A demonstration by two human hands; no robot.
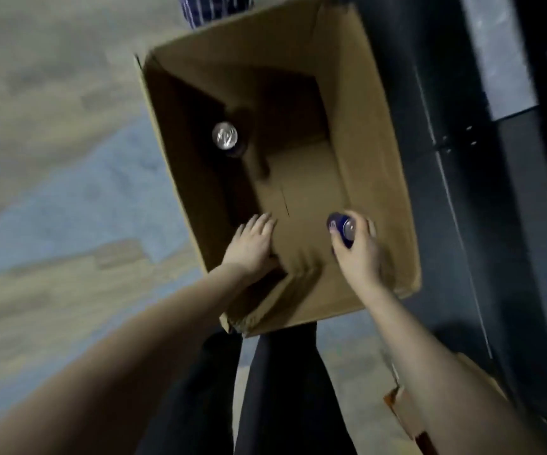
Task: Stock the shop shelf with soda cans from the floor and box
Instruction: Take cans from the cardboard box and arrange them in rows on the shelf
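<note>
A large open cardboard box (374, 133) stands on the floor in front of me. One soda can (225, 136) stands upright deep inside it at the left wall, its silver top showing. My right hand (359, 249) grips a dark blue soda can (342, 228) inside the box near its right wall. My left hand (254, 244) reaches into the box at the near left, fingers straight and spread against the cardboard, holding nothing.
The dark shop shelf (462, 159) runs along the right side of the box. A second piece of cardboard (406, 412) lies at the lower right. My dark-trousered legs (265, 389) are below the box. Wood-look floor (52, 192) spreads to the left.
</note>
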